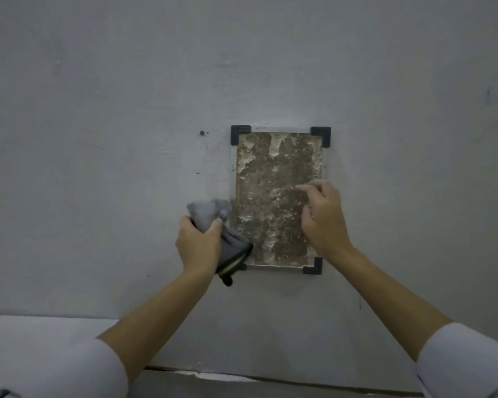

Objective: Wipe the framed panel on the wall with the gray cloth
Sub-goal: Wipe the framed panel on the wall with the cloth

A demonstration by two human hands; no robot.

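Left hand (197, 242) fingers grasp the gray cloth (213, 214). The upright framed panel (273, 179) lies just right of them, behind the right hand's (324, 216) loose, empty fingers.

On my feed, the rectangular brown-mottled framed panel (276, 196) hangs flat on the gray plaster wall (127, 110), a little right of centre. Black plastic corner brackets (240, 134) (321, 135) (313, 266) sit at its top left, top right and bottom right. Its bottom left corner lies mostly behind the crumpled gray cloth (213, 214). The left hand (197, 242) grips that cloth at the panel's lower left edge, with cloth bunched above the hand and trailing below it. The right hand (322, 216) is before the panel's right half, its fingers (305, 187) reaching toward the middle. A small dark screw hole (202, 133) sits on the wall left of the top left bracket. A white flat ledge (41, 326) meets the wall at lower left, below both hands.
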